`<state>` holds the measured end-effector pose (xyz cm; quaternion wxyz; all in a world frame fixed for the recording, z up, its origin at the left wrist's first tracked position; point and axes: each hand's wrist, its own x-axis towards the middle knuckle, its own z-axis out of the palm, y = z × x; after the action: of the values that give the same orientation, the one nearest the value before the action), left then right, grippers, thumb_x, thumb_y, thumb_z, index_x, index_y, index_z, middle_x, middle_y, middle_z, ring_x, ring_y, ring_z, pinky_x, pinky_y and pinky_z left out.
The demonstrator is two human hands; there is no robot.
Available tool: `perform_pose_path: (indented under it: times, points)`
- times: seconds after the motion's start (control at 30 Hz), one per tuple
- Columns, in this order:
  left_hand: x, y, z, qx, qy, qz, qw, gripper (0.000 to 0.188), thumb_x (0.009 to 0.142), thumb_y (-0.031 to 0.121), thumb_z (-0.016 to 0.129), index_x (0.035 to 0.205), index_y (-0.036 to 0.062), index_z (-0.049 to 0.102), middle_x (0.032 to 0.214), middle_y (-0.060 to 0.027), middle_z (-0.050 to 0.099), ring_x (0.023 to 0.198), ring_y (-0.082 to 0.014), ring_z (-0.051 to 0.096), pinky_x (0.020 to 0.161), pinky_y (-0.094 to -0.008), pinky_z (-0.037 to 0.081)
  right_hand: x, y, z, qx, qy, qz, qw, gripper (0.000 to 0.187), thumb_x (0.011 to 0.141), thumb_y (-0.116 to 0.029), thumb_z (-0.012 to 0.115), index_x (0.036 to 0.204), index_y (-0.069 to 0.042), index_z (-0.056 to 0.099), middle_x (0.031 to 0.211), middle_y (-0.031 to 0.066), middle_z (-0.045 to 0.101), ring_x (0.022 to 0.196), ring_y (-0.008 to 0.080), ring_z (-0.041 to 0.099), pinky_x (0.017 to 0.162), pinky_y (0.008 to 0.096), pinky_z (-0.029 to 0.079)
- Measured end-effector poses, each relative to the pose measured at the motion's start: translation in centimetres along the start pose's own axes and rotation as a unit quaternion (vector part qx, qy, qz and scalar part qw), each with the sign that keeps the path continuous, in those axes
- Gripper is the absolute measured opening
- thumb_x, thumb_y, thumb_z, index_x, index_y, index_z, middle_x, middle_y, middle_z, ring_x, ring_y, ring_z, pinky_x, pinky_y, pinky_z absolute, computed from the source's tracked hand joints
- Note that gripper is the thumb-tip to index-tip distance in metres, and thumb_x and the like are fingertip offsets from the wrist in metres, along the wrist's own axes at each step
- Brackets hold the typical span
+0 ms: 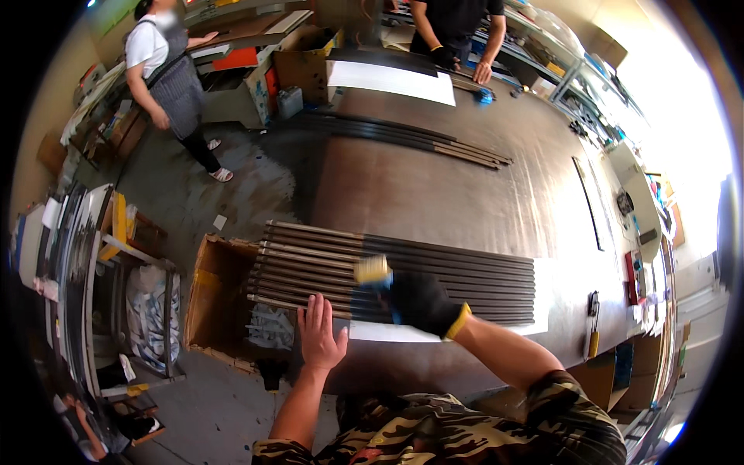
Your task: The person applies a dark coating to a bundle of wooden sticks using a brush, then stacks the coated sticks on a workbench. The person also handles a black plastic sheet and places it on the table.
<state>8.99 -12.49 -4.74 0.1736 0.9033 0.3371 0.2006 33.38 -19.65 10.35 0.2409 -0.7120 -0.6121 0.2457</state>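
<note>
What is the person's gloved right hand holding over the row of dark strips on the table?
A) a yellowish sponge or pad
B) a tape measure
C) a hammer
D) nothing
A: the right hand, in a black glove, grips a yellowish sponge-like pad over the dark strips, while the bare left hand presses flat on their near ends.

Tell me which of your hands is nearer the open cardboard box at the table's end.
Left. The bare left hand rests on the strip ends just right of the cardboard box; the gloved right hand, holding a yellow pad, is farther right.
</note>
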Motion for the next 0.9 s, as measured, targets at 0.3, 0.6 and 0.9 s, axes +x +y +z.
perform_pose_path:
  times: [0.3, 0.6, 0.9]
  points:
    - [-0.3, -1.3, 1.3, -0.054, 0.043, 0.000, 0.998, 0.048, 0.092, -0.001, 0.048, 0.140, 0.0010, 0.048, 0.151, -0.0161, 0.043, 0.144, -0.0353, 0.034, 0.118, -0.0573, 0.022, 8.8, 8.3, -6.3, -0.268, 0.241, 0.069, 0.930, 0.013, 0.093, -0.021, 0.059, 0.097, -0.010, 0.065, 0.083, 0.0140, 0.069, 0.076, 0.0353, 0.068, 0.066, 0.0450, 0.054]
    - [-0.7, -2.7, 1.9, -0.156, 0.165, -0.024, 0.974, 0.038, 0.098, -0.002, 0.044, 0.135, -0.0031, 0.053, 0.145, -0.0196, 0.050, 0.138, -0.0407, 0.042, 0.116, -0.0532, 0.030, -1.8, 1.5, 1.3, 0.173, 0.011, -0.022, 0.985, 0.022, 0.095, -0.017, 0.060, 0.114, -0.004, 0.059, 0.095, 0.0147, 0.066, 0.081, 0.0276, 0.066, 0.075, 0.0373, 0.055]
    - [-0.7, -1.9, 1.6, -0.109, 0.137, -0.036, 0.984, 0.036, 0.100, 0.004, 0.042, 0.132, -0.0056, 0.055, 0.145, -0.0209, 0.050, 0.138, -0.0412, 0.042, 0.116, -0.0566, 0.027, -3.2, 6.7, -1.2, -0.031, 0.087, -0.010, 0.996, 0.019, 0.092, -0.015, 0.060, 0.107, -0.005, 0.066, 0.090, 0.0183, 0.069, 0.084, 0.0318, 0.069, 0.076, 0.0410, 0.055]
